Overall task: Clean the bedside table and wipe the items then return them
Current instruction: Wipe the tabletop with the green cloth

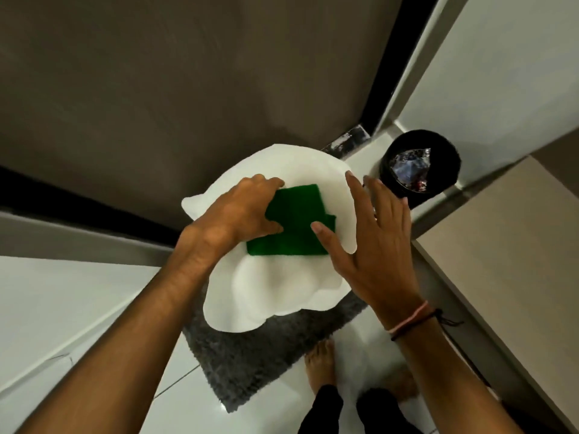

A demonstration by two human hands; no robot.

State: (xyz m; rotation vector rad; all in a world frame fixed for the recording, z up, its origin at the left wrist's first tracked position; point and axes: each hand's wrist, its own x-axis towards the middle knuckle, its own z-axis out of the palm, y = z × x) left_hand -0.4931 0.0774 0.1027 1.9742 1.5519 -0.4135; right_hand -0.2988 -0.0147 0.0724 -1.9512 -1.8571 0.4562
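A person is looking down at a white, wavy-edged dish (275,296) held in the air above a grey shaggy mat (250,368) on a white tiled floor (78,308). The left hand (241,208) is pinching a folded green cloth (294,227) against the dish's smooth inner surface. The right hand (372,242) is lying open with fingers spread, cupping the dish's right rim. A black waste bin (419,167) is standing near the wall, just right of the dish.
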